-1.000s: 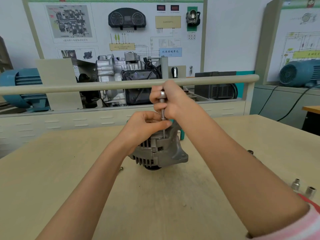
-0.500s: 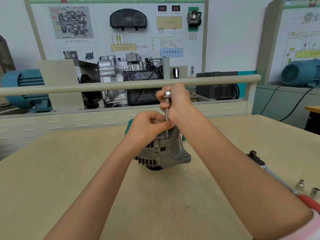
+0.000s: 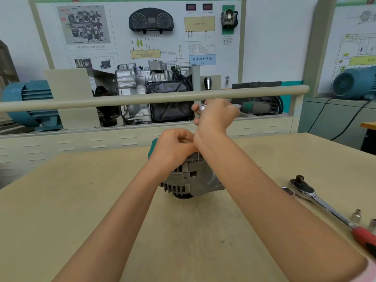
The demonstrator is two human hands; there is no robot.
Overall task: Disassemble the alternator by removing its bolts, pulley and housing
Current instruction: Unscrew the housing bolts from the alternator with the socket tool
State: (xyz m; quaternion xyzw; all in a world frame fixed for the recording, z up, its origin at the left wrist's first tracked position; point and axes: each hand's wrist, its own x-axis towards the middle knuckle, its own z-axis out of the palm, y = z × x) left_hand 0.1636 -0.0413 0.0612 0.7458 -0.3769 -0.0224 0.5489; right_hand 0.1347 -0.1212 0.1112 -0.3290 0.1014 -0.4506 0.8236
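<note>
Your left hand (image 3: 173, 148) grips the top of the alternator (image 3: 191, 178); your right hand (image 3: 215, 117), raised above it, clamps a metal tool (image 3: 200, 108).

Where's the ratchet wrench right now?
In the head view, the ratchet wrench lies on the table at the right, beside two loose sockets, right of the alternator.

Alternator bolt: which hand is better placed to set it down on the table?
Probably the right hand: it is raised clear above the alternator with a long bolt in its grip. The left hand rests on top of the alternator, apparently steadying it.
</note>
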